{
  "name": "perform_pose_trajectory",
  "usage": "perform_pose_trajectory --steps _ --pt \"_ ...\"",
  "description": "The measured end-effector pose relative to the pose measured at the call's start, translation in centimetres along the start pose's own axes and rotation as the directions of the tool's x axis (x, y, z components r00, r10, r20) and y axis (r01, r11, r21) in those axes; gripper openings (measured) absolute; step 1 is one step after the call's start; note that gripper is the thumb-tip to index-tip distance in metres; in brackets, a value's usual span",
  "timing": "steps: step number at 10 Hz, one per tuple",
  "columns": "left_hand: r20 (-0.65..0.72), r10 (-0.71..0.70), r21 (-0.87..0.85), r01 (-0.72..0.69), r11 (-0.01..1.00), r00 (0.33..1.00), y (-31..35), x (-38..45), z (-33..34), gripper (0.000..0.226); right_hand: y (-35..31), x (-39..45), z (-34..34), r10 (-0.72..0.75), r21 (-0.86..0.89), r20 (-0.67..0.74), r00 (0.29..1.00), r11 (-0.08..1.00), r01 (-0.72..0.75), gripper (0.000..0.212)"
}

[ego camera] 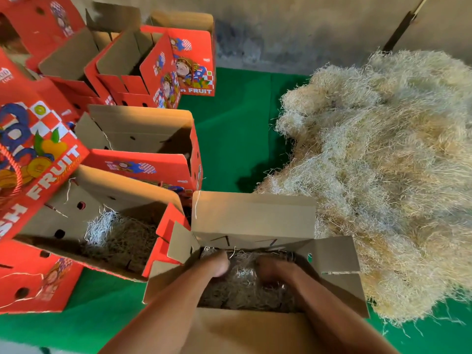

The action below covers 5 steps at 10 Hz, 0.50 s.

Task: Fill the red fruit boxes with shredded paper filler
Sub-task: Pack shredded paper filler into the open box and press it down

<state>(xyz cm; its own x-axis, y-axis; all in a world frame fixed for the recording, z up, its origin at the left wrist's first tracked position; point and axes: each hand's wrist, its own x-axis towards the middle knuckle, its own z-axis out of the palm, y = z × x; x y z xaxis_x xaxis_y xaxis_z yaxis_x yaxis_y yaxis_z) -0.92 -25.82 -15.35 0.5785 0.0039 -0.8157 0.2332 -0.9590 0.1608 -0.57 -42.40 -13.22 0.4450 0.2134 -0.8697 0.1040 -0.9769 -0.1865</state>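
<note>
An open fruit box (252,218) stands right in front of me with its brown flaps spread, and shredded paper filler (242,284) lies in its bottom. Both my hands reach down into it. My left hand (217,264) has its fingers curled down into the filler at the box's far left. My right hand (274,272) lies on the filler in shadow, and its fingers are blurred and partly buried. A large heap of loose filler (383,175) lies on the green mat to the right, touching the box.
To the left, another open red box (107,200) holds some filler. An open box (143,134) behind it looks bare inside. More red boxes (153,67) crowd the back left. Green mat (235,129) shows between the boxes and the heap. A grey wall (293,34) stands behind.
</note>
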Motion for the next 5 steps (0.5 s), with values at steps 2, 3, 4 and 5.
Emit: perform_pose_trajectory --steps 2,3,4,5 --pt "0.035 0.069 0.122 -0.072 0.990 0.997 1.5 -2.2 -0.8 0.047 -0.2 -0.1 0.1 -0.007 -0.018 -0.066 0.998 1.000 0.006 0.031" --pt "0.054 0.090 0.137 -0.097 0.986 0.994 2.1 -3.7 -1.6 0.042 -0.5 -1.6 -0.4 -0.013 0.062 -0.116 0.993 0.998 0.021 0.029" --pt "0.137 0.063 0.065 -0.072 0.995 0.989 1.6 -4.6 -2.0 0.048 -0.5 -3.8 -0.2 -0.040 -0.176 -0.329 0.943 0.984 -0.020 0.037" --pt "0.277 -0.019 0.258 -0.055 0.965 0.961 1.6 -5.0 -2.3 0.050 -0.6 -4.6 0.8 -0.010 -0.370 -0.291 0.957 0.923 -0.103 0.045"
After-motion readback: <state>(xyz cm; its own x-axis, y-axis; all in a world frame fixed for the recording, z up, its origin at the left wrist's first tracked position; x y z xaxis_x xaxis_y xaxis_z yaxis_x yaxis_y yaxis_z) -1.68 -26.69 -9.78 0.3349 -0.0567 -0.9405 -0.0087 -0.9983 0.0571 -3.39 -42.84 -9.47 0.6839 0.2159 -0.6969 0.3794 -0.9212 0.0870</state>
